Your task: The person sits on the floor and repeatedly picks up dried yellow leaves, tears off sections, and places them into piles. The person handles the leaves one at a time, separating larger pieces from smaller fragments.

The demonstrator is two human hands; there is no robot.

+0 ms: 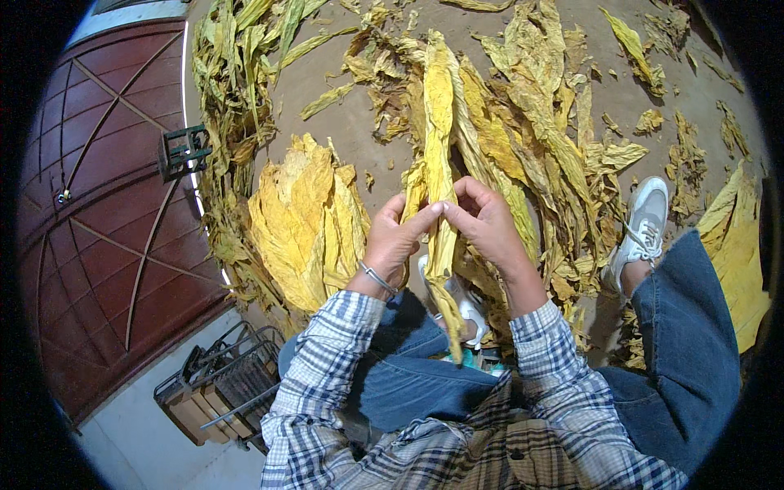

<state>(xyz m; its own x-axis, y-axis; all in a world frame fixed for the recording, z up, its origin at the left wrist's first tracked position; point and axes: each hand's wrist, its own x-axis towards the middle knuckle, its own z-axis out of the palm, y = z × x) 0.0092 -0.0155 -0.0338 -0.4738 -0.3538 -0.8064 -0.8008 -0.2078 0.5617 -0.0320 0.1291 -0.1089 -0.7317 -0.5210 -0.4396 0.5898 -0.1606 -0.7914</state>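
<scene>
A long, narrow yellow dried leaf, which looks like cured tobacco, hangs lengthwise between my two hands. My left hand pinches it from the left with the thumb on top. From the right, my right hand grips the same leaf, its thumb tip meeting the left one. The leaf's lower end trails down over my jeans. Just left of my left hand lies a flat pile of broad yellow leaves. Beyond my right hand spreads a loose heap of long yellow-brown leaves.
Greenish leaves line the floor along a dark red metal door. A black metal-framed cart stands at lower left. More yellow leaves lie at far right, past my shoe. Leaf scraps litter the floor.
</scene>
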